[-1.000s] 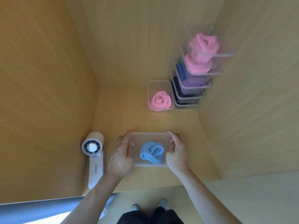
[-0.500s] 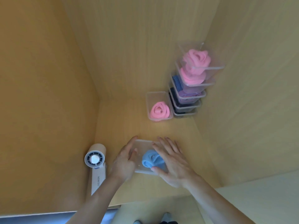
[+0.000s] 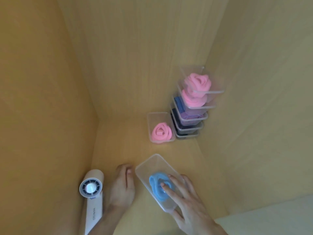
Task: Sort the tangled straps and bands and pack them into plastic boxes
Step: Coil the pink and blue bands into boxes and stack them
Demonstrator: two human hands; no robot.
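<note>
Blue band (image 3: pixel 156 185) coiled in clear box (image 3: pixel 152 165), askew near shelf (image 3: pixel 118 141) front edge | right hand (image 3: pixel 188 200) spread flat over box, fingertip on band, likely keeping coil down | left hand (image 3: pixel 122 185) flat on shelf beside box, holding nothing | filled stack (image 3: pixel 189 122) parked at back-right corner

A white handheld fan (image 3: pixel 92 194) lies on the wooden shelf (image 3: pixel 118 141).

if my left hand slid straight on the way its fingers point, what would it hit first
Probably nothing before the wooden back wall: the left hand points past the left side of the clear plastic box holding a pink coiled band, though depth is unclear.
</note>
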